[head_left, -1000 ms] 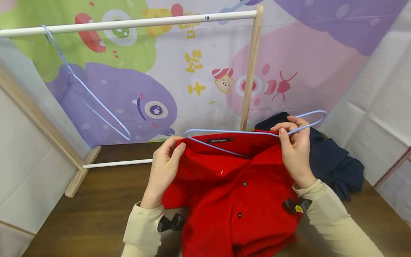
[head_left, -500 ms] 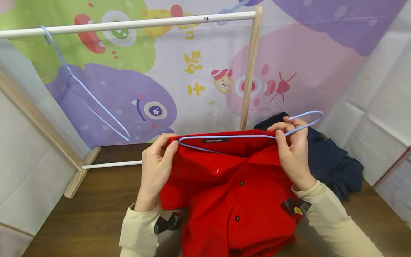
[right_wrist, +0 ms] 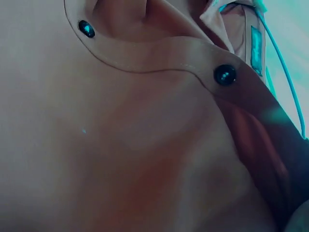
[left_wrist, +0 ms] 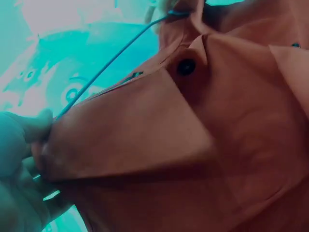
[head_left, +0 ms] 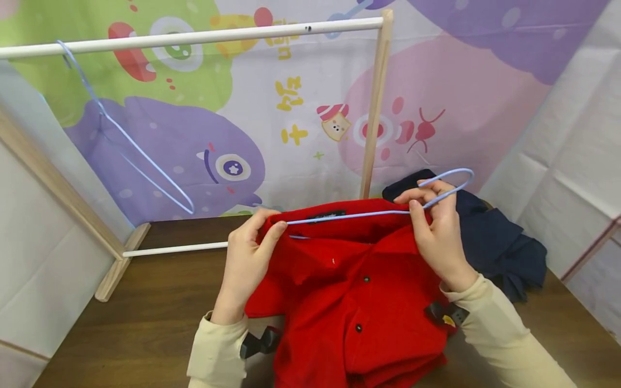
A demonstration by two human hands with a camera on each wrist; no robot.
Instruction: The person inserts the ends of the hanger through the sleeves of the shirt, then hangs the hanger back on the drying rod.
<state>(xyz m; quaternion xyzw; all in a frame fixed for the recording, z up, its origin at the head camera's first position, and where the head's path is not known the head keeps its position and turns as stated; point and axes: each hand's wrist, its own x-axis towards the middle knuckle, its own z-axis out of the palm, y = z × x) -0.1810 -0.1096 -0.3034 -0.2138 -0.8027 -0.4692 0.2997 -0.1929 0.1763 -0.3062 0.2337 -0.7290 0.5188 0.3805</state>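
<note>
Pinching the collar of a red shirt [head_left: 398, 302], the left hand [head_left: 247, 261] has its thumb beside one end of a blue hanger [head_left: 359, 215]. The right hand [head_left: 441, 240] grips that blue hanger just below its hook, next to the collar. Between the hands, the wire crosses the neck opening. The shirt is over the middle of the table [head_left: 145, 302], between its left and right edges; a navy garment [head_left: 499, 250] lies at the far right corner
</note>
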